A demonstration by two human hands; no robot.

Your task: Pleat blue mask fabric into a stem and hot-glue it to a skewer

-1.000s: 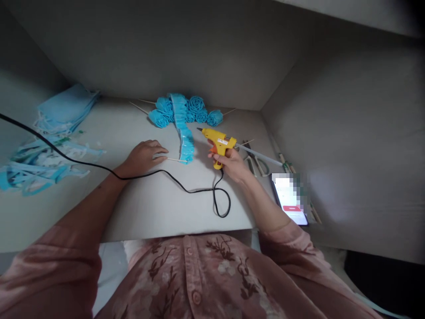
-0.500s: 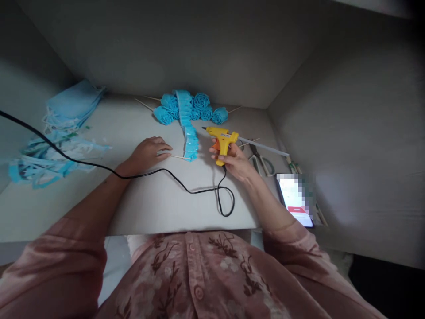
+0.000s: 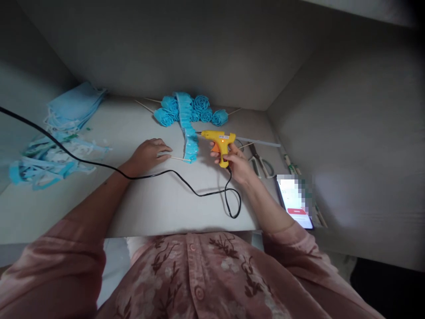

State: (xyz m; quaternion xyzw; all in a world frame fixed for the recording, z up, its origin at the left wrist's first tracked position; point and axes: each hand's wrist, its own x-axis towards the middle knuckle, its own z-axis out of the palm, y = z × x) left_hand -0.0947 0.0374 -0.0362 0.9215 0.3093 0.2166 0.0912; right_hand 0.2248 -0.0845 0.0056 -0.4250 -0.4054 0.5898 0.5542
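My left hand (image 3: 152,153) rests on the table and pinches a thin wooden stick (image 3: 177,158). The stick's far end lies on the lower end of a pleated blue strip (image 3: 190,139). That strip runs up over a cluster of blue rosettes (image 3: 201,103) with sticks. In my right hand (image 3: 234,159) is a yellow glue gun (image 3: 217,137) with an orange trigger, its fingers wrapped round the handle. The nozzle points left at the strip's right edge; whether it touches I cannot tell. A long glue stick (image 3: 260,142) juts from the gun's back.
Scissors (image 3: 260,164) lie right of my right hand, near a lit phone (image 3: 295,201) and several sticks. Blue face masks (image 3: 75,106) are stacked at the back left, with mask scraps (image 3: 56,157) before them. A black cord (image 3: 109,169) crosses my left forearm. Grey walls enclose the table.
The glue gun in my right hand has moved slightly down and left, bringing its nozzle to the strip's edge. The cord loop has shifted right. My left hand stays on the stick.
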